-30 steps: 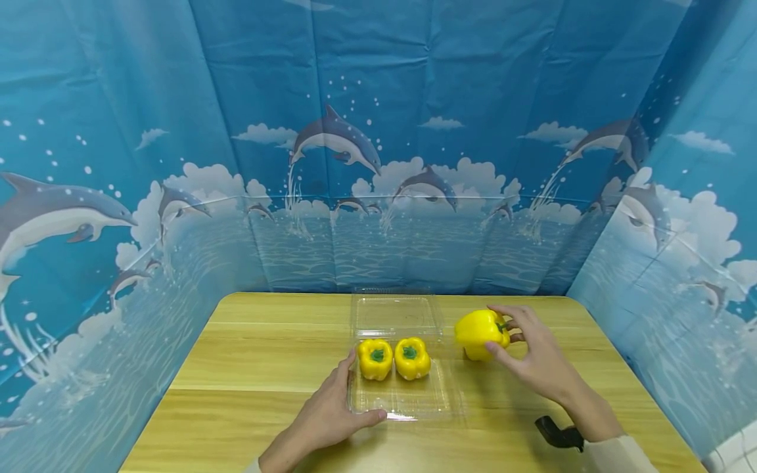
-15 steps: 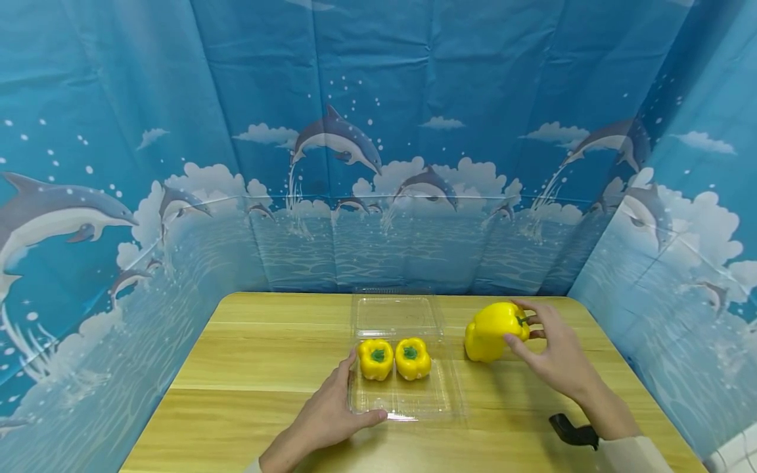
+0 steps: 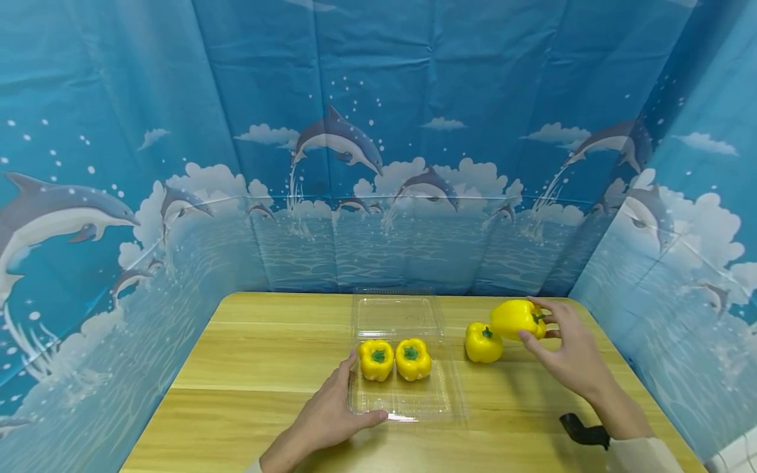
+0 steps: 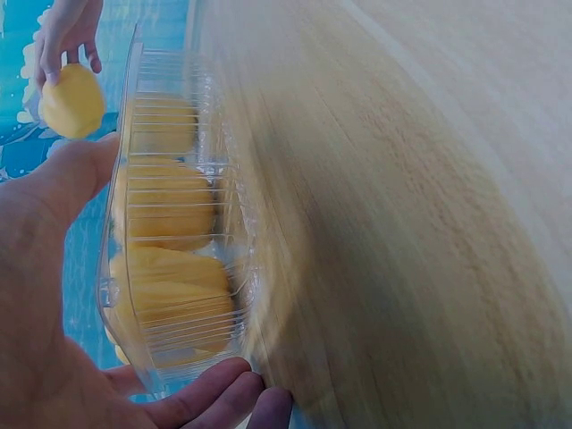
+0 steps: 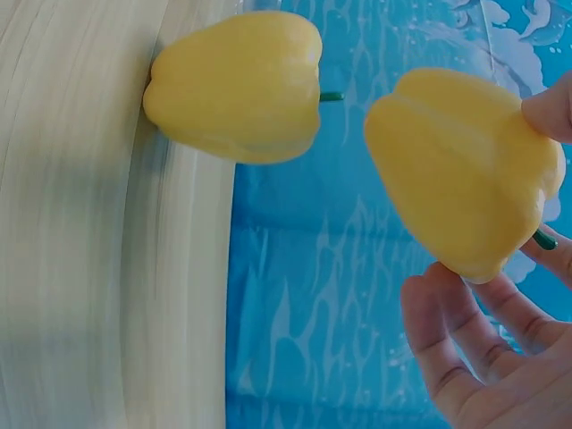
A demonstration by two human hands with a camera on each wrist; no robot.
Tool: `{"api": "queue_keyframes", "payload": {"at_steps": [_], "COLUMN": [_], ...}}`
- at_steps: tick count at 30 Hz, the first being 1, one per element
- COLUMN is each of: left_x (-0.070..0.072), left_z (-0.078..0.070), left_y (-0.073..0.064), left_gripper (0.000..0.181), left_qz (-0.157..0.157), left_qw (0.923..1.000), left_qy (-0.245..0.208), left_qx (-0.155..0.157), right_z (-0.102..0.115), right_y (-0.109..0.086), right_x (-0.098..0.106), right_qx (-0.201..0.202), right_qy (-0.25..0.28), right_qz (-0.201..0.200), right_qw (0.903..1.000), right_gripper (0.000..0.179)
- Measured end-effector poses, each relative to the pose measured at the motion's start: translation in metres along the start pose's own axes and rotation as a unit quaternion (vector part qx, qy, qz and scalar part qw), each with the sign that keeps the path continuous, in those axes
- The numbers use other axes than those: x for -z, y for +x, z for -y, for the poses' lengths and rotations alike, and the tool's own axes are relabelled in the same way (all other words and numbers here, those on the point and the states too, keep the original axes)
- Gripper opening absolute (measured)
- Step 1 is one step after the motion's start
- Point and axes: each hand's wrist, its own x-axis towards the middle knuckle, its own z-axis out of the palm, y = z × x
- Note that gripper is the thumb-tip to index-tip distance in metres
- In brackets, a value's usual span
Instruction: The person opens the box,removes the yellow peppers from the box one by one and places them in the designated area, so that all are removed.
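A clear plastic clamshell container (image 3: 408,399) lies on the table with its lid folded back. Two yellow bell peppers stand in its back part, a left one (image 3: 376,359) and a right one (image 3: 412,359), green stems up. My left hand (image 3: 332,408) grips the container's near left corner, thumb along the front rim and fingers along the left side. My right hand (image 3: 572,348) holds another yellow bell pepper (image 3: 513,318) tilted on its side, pinched between thumb and fingertips near the stem. Beside it a yellow bell pepper (image 3: 481,344) stands upright on the table.
The clear lid (image 3: 396,314) lies flat toward the table's back edge. A wooden table (image 3: 260,355) carries everything, and a blue dolphin curtain (image 3: 378,249) hangs behind it. A black strap piece (image 3: 582,431) sticks out at the right wrist.
My right hand has moved right with its pepper, away from the container. The pepper standing on the table now shows fully separate from the held one. My left hand stays put.
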Motion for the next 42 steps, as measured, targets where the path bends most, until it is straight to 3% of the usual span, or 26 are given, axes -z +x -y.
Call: {"api": "queue_keyframes", "payload": {"at_steps": [27, 42], "left_x": [0.000, 0.000], "left_z": [0.000, 0.002], "left_y": [0.000, 0.000], "left_gripper": [0.133, 0.134], "left_qz": [-0.001, 0.002], "left_qw": [1.0000, 1.0000], "left_qy": [-0.002, 0.000], "left_qx": [0.000, 0.002], "right_z": [-0.035, -0.048], "right_y": [-0.007, -0.009], "right_x": [-0.002, -0.014], "right_qx": [0.002, -0.037], "right_qy": [-0.025, -0.051], "right_qz": [-0.014, 0.055], "right_qw": [0.9996, 0.9965], "right_gripper": [0.068, 0.070]}}
